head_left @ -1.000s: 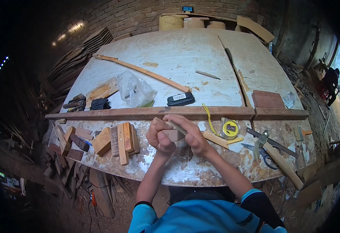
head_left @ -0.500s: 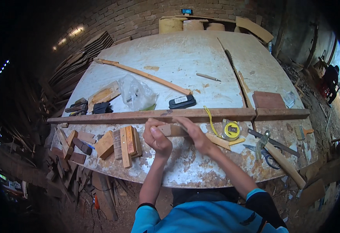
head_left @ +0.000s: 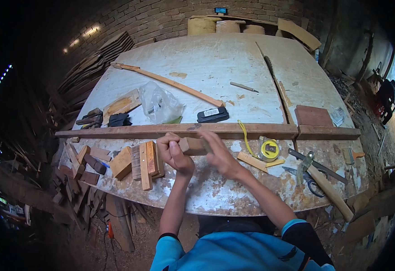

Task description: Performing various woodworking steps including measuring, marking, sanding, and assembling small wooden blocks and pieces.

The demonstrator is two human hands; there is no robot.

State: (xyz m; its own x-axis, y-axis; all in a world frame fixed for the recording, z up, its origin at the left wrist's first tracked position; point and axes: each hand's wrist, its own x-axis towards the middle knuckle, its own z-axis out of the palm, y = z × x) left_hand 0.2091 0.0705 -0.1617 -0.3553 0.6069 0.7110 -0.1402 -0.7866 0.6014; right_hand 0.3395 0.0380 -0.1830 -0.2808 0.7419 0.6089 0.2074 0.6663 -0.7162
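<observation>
My left hand (head_left: 177,156) is closed around one end of a small brown wooden block (head_left: 192,146), held above the near part of the worktable (head_left: 215,196). At the block's other end is my right hand (head_left: 223,158), its fingers stretched out along the side of the block. Their tips are slightly blurred, and whether anything thin lies under them is hidden. Left of my hands stand several wood blocks (head_left: 148,165) grouped together. To the right lie a yellow tape measure (head_left: 269,149) and a flat wood strip (head_left: 252,161).
A long wooden rail (head_left: 139,132) crosses the table beyond my hands. A saw blade (head_left: 268,67) rises from a slot farther back. At right lie a hammer (head_left: 330,189), scissors (head_left: 315,187) and a brush (head_left: 353,154). Beyond the rail are a plastic bag (head_left: 159,104) and a black case (head_left: 213,114).
Both hands and the block have shifted slightly left. The right hand's fingers have drawn back a little from across the block, and more of its end face shows. The view has tilted slightly.
</observation>
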